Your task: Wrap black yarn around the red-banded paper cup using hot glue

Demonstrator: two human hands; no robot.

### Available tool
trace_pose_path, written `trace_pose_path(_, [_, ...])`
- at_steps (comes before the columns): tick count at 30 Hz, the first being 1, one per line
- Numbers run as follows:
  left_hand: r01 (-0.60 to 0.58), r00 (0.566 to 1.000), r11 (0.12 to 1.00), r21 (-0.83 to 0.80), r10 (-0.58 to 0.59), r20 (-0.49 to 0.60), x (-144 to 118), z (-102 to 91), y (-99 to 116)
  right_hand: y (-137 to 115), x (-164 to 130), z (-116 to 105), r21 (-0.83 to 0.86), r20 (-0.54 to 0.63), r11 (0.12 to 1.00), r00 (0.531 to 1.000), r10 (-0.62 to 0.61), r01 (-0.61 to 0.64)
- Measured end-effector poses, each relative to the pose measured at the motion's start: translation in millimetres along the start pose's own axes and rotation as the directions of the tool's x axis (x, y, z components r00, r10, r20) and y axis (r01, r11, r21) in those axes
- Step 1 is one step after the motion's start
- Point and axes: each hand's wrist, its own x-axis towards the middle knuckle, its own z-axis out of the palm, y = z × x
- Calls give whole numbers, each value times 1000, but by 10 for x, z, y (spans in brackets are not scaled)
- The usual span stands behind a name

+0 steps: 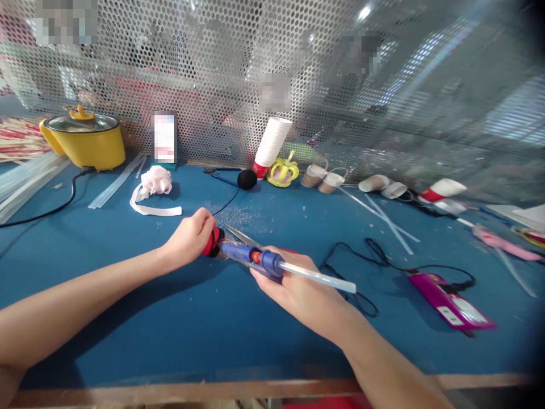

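Note:
My left hand (193, 236) is closed on a small red and black piece (213, 242), perhaps part of a paper cup; the fingers hide much of it. My right hand (304, 284) is wrapped round a blue hot glue gun (242, 251), whose front end reaches the red and black piece. From the gun's back a clear glue stick (319, 276) sticks out toward the right. Pointed scissor blades (240, 234) show just behind the gun; whether the right hand also holds the scissors, I cannot tell. A black yarn ball (247, 179) lies beyond the hands, its strand trailing toward them.
A yellow electric pot (96, 149), a phone (164, 139), white ribbon (156, 183), stacked paper cups (273, 145), a yellow crown-shaped craft (283, 172) and small baskets (330, 183) line the mesh screen. At right are a purple power strip (451, 301), cords and glue sticks (389, 224).

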Motion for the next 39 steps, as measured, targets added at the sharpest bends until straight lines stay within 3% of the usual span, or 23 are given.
trace_pose_path(8, [-11,1000,1000,2,11,-9,5,11,-20,19,-15,21,-17,13,1000,1000,-14,14])
trace_pose_path(14, [-96,995,995,-3,96,26,-56,11,-24,130,1,-8,-47,7,998,999,42,-42])
trace_pose_path(23, [-225,974,972,64,223,48,-120,14,-61,198,57,17,40,75,972,971,227,-230])
trace_pose_path(34, [-258,965,962,85,253,65,-127,17,-69,197,157,26,269,120,934,971,208,-233])
trace_pose_path(39, [-250,968,967,48,247,49,-104,22,-86,204,121,-55,430,159,851,953,257,-301])
